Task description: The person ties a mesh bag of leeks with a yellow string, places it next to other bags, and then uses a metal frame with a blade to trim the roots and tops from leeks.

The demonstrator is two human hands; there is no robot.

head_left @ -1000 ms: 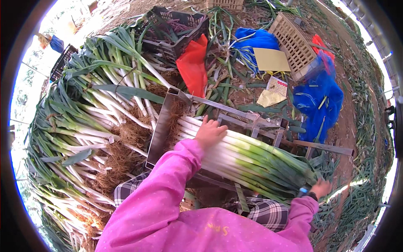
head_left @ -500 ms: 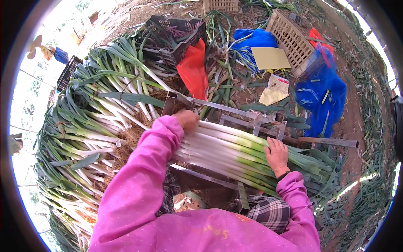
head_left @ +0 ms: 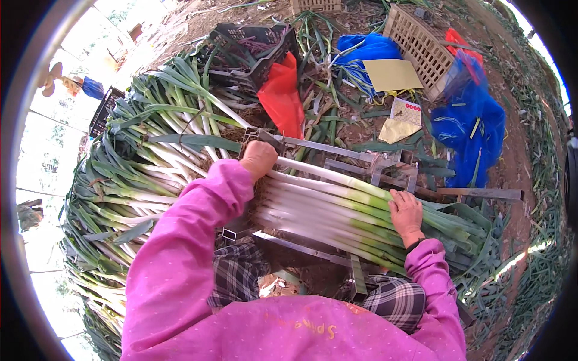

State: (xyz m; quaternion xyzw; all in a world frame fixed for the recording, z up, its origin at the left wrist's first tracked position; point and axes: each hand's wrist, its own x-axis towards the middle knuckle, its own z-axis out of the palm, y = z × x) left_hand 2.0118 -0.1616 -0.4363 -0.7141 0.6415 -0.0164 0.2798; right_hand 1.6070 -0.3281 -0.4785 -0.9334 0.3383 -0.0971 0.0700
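A row of leeks (head_left: 325,210) lies side by side across a metal frame (head_left: 328,148), white shanks to the left and green leaves to the right. At the root end of the far leeks, my left hand (head_left: 259,159) is closed, its fingers curled round the end of a leek and partly hidden. My right hand (head_left: 407,216) rests on the green part of the row, palm down with fingers stretched out. The roots of the row lie against the frame's left end, below my left hand.
A large pile of leeks (head_left: 138,171) spreads along the left. Behind stand a black crate (head_left: 250,66) with a red bag (head_left: 282,99) and a beige crate (head_left: 421,51). Blue net bags (head_left: 472,135) and a cardboard piece (head_left: 392,75) lie at the far right.
My left hand has shifted slightly left and up along the root ends, uncovering more of the white ends. My right hand stays on the green part. The whole view has shifted a little.
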